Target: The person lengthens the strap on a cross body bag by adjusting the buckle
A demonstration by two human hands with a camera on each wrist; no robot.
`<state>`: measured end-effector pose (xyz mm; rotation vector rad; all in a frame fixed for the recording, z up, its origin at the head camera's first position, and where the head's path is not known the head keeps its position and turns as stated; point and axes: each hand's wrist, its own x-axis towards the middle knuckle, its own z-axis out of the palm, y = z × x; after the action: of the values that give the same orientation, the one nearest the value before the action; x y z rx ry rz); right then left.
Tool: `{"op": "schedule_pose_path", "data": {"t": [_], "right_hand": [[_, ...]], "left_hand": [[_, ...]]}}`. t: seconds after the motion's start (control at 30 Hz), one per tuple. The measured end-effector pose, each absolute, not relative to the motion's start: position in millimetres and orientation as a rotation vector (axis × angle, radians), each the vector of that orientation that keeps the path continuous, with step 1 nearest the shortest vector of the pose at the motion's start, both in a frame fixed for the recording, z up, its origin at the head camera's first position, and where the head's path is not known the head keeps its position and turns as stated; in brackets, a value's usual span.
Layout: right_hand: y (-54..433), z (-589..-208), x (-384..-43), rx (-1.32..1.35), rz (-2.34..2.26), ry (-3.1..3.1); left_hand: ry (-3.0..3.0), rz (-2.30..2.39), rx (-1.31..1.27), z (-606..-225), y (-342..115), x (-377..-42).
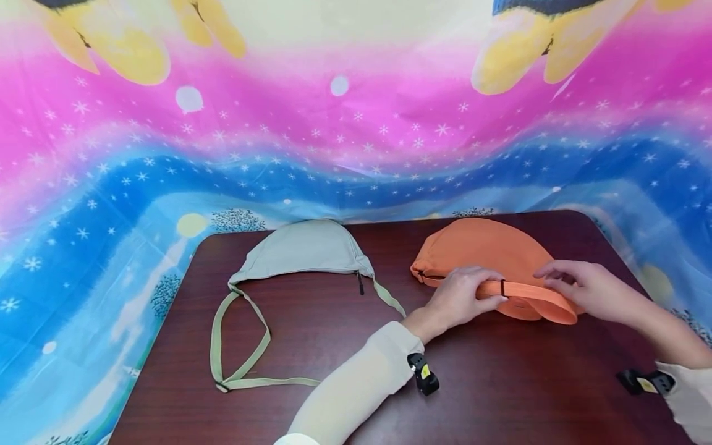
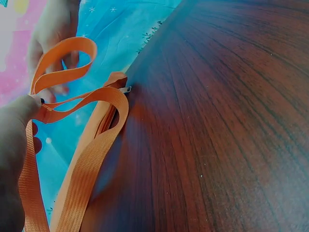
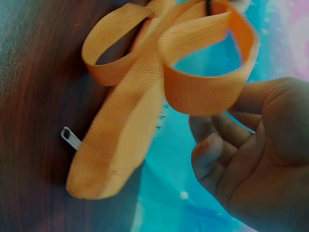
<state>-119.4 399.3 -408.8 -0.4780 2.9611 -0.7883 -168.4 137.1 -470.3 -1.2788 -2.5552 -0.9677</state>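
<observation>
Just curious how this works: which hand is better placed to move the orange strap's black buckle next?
Probably the left hand: it pinches the orange strap right beside the black buckle; the right hand is farther from it.

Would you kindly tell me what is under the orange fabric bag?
The dark red-brown wood-grained table shows beside the orange fabric bag; anything directly beneath is covered from view.

My tabletop [image 1: 512, 383] is dark red-brown wood with thin dark lines and round far corners. On it, left of my left grip [image 1: 457, 298] and a bit farther off, lies a pale green bag [image 1: 306, 250]. Its strap [image 1: 216, 340] loops across the wood, left of that grip too, and nearer me. An orange bag [image 1: 481, 244] sits just past my left grip, near my right grip [image 1: 595, 290].
</observation>
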Motion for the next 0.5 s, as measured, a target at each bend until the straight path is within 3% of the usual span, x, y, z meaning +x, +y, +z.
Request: {"op": "schedule_pose_path", "data": {"t": [0.5], "right_hand": [[396,-422,-126,-0.546,-0.807,2.806]], "left_hand": [[-2.568,-0.988,-1.266,-469,138,-169]]}}
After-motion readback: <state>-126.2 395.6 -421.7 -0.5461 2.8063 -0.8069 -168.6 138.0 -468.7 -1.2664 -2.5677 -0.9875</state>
